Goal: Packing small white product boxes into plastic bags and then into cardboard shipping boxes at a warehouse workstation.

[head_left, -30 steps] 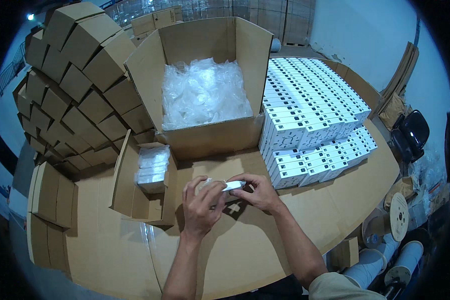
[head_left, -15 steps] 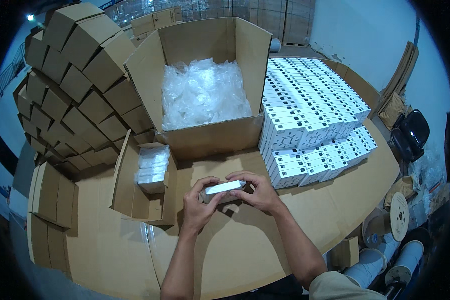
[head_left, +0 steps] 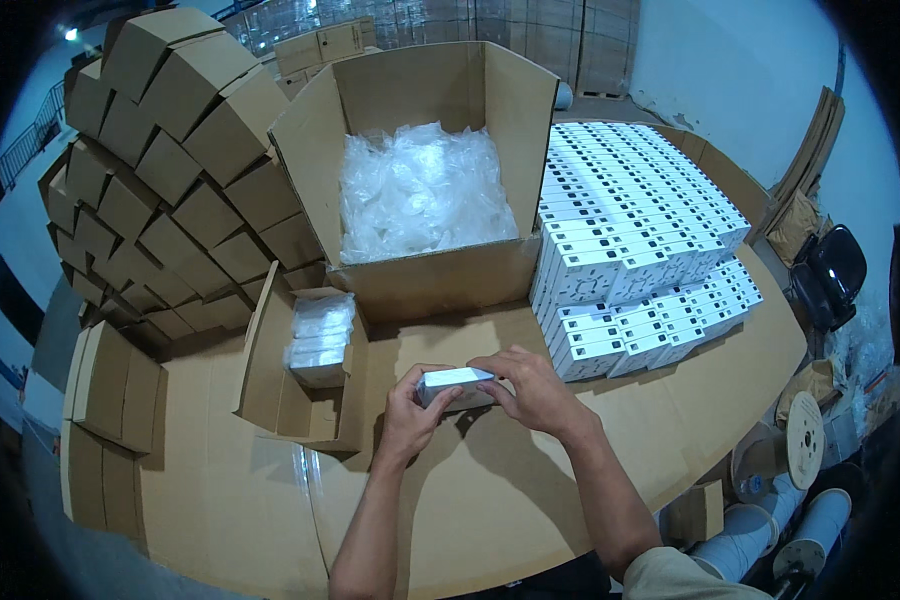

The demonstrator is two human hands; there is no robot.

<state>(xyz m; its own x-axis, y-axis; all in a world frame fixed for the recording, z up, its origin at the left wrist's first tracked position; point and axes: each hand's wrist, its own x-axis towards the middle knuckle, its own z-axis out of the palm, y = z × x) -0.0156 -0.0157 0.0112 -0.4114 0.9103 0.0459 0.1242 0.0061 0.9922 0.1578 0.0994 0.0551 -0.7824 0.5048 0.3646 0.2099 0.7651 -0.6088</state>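
Between my two hands, just above the cardboard-covered table (head_left: 490, 510), is a small flat white box (head_left: 467, 392). My left hand (head_left: 408, 418) grips its left end, thumb on the near side. At its right end my right hand (head_left: 535, 392) pinches the corner, where a bit of clear plastic seems to show. Left of my hands stands an open brown carton (head_left: 354, 425) with its flap folded out. Several plastic-wrapped white boxes (head_left: 322, 335) fill its far part, and bare cardboard shows in its near part.
Beyond my hands a large open carton (head_left: 435, 280) holds a heap of clear plastic bags (head_left: 425, 195). Stacked white boxes (head_left: 635, 230) rise at the right. Brown cartons (head_left: 185, 190) are piled at far left, more (head_left: 115, 400) nearer. Cable spools (head_left: 802, 440) lie beyond the table's right edge.
The whole view has shifted slightly, moving the scene a little right and down. Both hands still hold the white box; my right hand has turned somewhat at its right end.
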